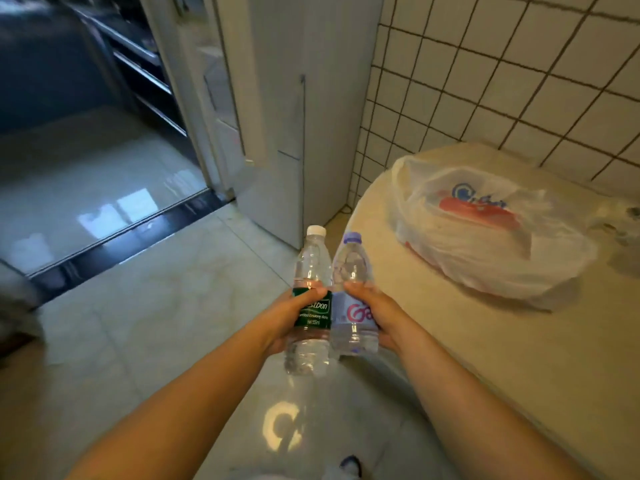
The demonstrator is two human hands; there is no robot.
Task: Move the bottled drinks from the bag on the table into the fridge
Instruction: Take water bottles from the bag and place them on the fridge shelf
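Plastic: two bottles (309, 299) (353, 306), one per hand (287, 320) (381, 317); one bag (485, 233).

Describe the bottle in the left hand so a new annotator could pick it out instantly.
Start at the round beige table on the right with the white plastic bag on it; just left of its edge two hands hold two clear bottles side by side. The left hand grips the green-label bottle. It has a white cap and is taller, unlike the purple-capped bottle beside it.
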